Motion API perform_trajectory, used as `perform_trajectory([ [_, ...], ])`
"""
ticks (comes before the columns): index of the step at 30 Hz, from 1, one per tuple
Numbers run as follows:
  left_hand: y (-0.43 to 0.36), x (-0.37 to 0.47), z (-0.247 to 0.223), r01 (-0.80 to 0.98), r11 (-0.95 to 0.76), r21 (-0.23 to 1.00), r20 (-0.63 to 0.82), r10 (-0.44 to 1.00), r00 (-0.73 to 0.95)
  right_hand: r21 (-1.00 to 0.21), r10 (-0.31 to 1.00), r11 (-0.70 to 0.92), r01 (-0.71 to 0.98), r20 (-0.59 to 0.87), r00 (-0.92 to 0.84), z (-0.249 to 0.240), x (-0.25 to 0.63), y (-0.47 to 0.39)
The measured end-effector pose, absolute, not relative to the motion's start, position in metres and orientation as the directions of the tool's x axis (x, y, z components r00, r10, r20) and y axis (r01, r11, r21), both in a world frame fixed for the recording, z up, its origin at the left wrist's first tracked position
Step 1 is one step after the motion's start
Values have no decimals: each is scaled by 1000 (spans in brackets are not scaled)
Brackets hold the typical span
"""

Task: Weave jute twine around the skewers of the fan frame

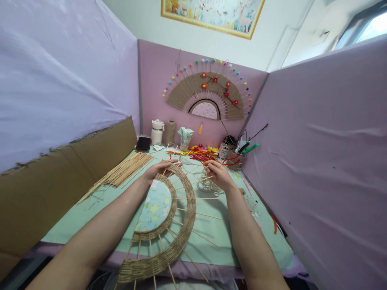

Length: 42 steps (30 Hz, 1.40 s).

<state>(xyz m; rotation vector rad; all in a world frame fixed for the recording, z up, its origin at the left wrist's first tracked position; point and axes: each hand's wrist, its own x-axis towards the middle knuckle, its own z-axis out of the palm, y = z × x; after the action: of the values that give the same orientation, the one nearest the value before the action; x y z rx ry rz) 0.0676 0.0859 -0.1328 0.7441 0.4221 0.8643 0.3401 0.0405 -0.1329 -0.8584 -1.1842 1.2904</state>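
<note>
A half-round fan frame [190, 201] of thin wooden sticks, woven with two bands of brown twine, is tilted above the table's front edge. Floral cloth [155, 205] fills its inner half-circle. My left hand [159, 170] grips the upper end of the frame, fingers partly hidden behind it. To the right of the frame, my right hand [217, 174] is closed with thumb and fingertips pinched, apparently on a thin strand of twine. Loose twine [208, 185] lies in a tangle on the table just below and behind that hand.
Bundled sticks [128, 169] lie at the left beside a cardboard strip [75, 173]. Behind stand a white jar [157, 132], a twine roll [171, 133], a cup [185, 141] and tool pots [236, 159]. Coloured stems [199, 154] lie at the back. A finished fan [208, 90] hangs behind.
</note>
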Motion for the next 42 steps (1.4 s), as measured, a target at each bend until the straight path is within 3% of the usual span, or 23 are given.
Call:
perform_trajectory([
  [8, 88, 63, -130, -533, 397, 747, -19, 815, 579, -970, 943, -49, -237, 33, -332, -146, 335, 42],
  [15, 88, 64, -129, -556, 388, 735, -36, 842, 539, -993, 857, -116, -10, -95, -507, -151, 323, 34],
  [18, 89, 64, -128, -582, 372, 723, -47, 867, 496, -994, 845, -106, -10, -84, -528, -153, 320, 34],
  [24, 93, 55, -124, -627, 331, 705, -20, 893, 449, -993, 892, -59, -98, -8, -451, -151, 321, 37],
  [34, 101, 45, -125, -635, 403, 659, -45, 864, 501, -996, 881, -71, -61, -34, -472, -153, 324, 37],
  [42, 108, 37, -124, -656, 325, 682, -43, 912, 407, -995, 984, 73, -73, 84, -154, -151, 330, 46],
])
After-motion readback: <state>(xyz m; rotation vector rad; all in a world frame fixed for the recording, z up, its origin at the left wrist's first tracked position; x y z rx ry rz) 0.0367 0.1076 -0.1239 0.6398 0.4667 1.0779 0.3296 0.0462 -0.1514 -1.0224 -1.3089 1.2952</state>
